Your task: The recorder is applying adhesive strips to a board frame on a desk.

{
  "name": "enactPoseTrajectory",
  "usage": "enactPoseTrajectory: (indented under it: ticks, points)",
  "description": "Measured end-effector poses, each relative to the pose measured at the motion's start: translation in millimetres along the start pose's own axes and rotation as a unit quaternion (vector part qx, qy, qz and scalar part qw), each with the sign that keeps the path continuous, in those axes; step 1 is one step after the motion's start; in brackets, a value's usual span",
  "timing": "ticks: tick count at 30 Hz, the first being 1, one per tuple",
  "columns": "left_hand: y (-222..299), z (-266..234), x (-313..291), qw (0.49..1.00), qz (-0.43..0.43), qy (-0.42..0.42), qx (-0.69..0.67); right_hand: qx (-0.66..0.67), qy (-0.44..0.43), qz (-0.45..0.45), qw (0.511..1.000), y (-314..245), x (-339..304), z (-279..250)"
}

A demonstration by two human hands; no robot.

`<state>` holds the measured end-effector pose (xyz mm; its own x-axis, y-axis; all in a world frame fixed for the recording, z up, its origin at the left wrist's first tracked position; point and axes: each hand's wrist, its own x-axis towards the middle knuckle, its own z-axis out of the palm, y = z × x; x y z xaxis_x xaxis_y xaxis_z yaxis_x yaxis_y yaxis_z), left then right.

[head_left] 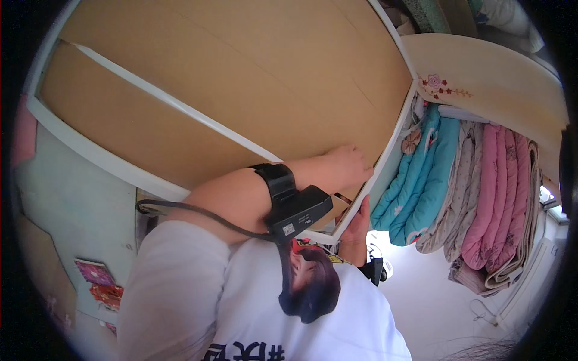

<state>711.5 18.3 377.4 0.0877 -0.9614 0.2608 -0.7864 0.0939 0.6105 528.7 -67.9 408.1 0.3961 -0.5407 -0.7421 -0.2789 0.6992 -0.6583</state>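
A large brown panel [253, 66] in a white frame fills the upper left and middle of the view, tilted in front of me. My left hand [348, 163] reaches across it and lies against the brown face near the right edge. Its fingers are curled, and whatever they may hold is hidden. Just below it, a small dark slot or fitting [343, 197] shows by the frame. My right hand [356, 227] grips the white frame from its outer side at the lower right corner. A black device [301, 212] with a cable is strapped round my left forearm.
Folded turquoise quilts [415, 186], grey bedding [460, 186] and pink quilts [497, 192] stand close on the right, beside a cream curved board [494, 78] with red flowers. A pale blue-green surface [78, 192] and a purple packet [94, 272] lie to the left.
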Motion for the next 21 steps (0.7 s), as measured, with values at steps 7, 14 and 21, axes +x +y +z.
enactPoseTrajectory:
  ticks: [7, 14, 21]
  points:
    - [3, 1, -2, 0.999, 0.033, 0.023, -0.007, 0.016, -0.023, 0.008, 1.000, 3, 2, -6]
    - [2, 12, 4, 0.998, 0.048, 0.034, 0.000, 0.053, -0.142, 0.016, 0.988, 0, 11, -44]
    - [8, -5, -2, 0.998, 0.006, -0.057, 0.036, 0.148, -0.089, 0.028, 0.985, -5, -1, -6]
